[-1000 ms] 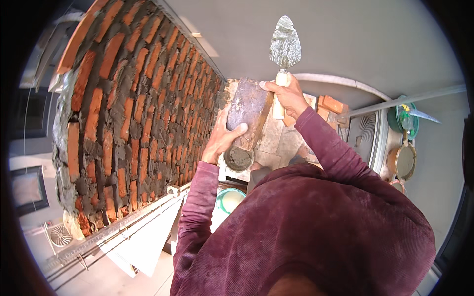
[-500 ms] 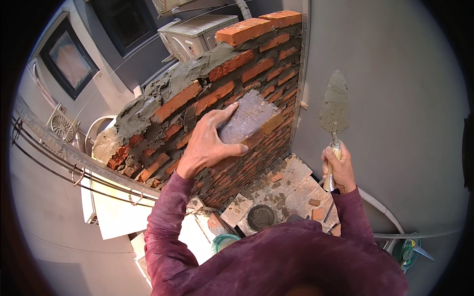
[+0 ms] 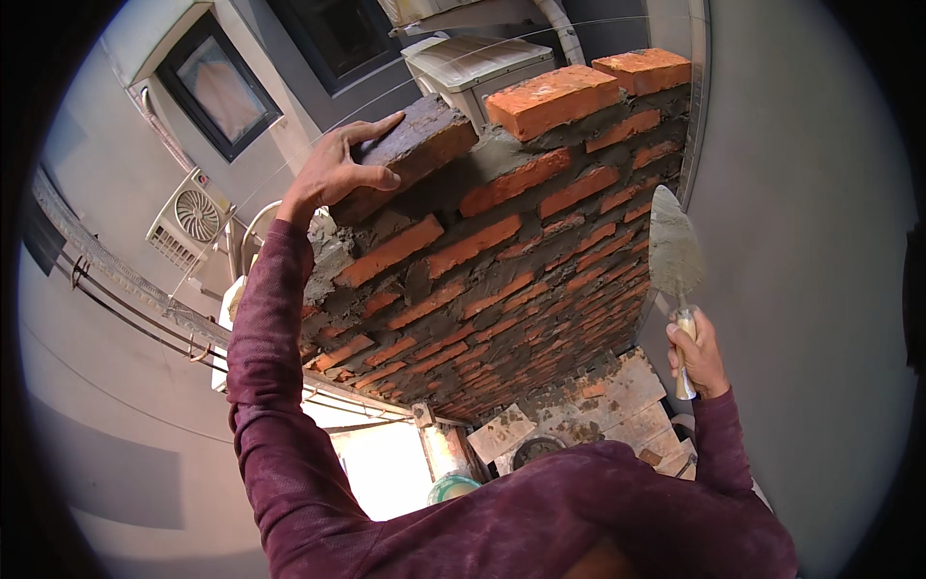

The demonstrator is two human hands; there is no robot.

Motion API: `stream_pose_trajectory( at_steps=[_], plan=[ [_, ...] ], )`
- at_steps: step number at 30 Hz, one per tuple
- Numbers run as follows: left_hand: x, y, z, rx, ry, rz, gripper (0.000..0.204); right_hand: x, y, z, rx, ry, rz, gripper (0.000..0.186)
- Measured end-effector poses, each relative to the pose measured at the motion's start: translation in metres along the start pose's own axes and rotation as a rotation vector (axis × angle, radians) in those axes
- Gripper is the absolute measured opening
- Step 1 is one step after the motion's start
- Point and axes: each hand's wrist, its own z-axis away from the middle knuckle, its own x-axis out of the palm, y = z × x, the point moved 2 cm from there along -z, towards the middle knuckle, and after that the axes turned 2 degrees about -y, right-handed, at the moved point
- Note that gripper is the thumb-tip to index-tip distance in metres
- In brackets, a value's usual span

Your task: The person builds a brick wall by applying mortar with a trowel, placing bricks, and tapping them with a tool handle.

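Observation:
My left hand (image 3: 338, 169) grips a dark grey-brown brick (image 3: 422, 140) at its left end, thumb along the near face. That brick sits on or just over the mortar (image 3: 494, 151) along the top of the brick wall (image 3: 502, 227); the contact beneath it is hidden. To its right, two orange bricks (image 3: 552, 99) lie on the top course, with a gap between them and the held brick. My right hand (image 3: 699, 352) is closed round the handle of a pointed trowel (image 3: 675, 246), blade up, smeared with grey mortar, in front of the grey side wall.
Behind the brick wall are air-conditioner units (image 3: 482, 63) and a window (image 3: 217, 92). Dark cables (image 3: 145, 314) run along the left. Below lie mortar-stained boards (image 3: 617, 400), a round mortar container (image 3: 536, 450) and a green-rimmed bucket (image 3: 453, 487). A grey wall (image 3: 801, 251) rises at right.
My left hand has carried the dark brick from in front of the wall up to its mortared top. The trowel stays upright in my right hand. The view has shifted.

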Motion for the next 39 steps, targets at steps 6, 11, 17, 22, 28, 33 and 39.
stream_pose_trajectory(
  at_steps=[6,11,17,22,28,33,39],
  plan=[
    [0.017,-0.005,-0.022,-0.023,-0.078,0.075,0.094,-0.009,-0.013,-0.020,0.016,-0.093,-0.196,0.028],
    [0.025,-0.009,-0.034,-0.047,-0.102,0.035,0.094,0.001,-0.076,-0.037,-0.176,-0.142,-0.372,0.031],
    [0.037,-0.026,-0.036,-0.026,-0.091,0.060,0.094,0.022,-0.198,-0.087,-0.689,-0.194,-0.204,0.033],
    [0.032,-0.016,-0.043,-0.069,-0.146,0.029,0.094,0.050,-0.323,-0.162,-0.900,-0.440,0.135,0.032],
    [0.026,-0.028,-0.022,-0.098,-0.024,-0.049,0.103,0.202,-0.385,-0.231,-0.766,-0.539,0.326,0.023],
    [0.020,-0.037,0.014,-0.065,0.094,-0.117,0.104,0.265,-0.371,-0.257,-0.608,-0.525,0.534,0.030],
    [0.030,-0.043,0.016,-0.046,0.136,-0.060,0.088,0.303,-0.365,-0.265,-0.664,-0.507,0.564,0.029]
  ],
)
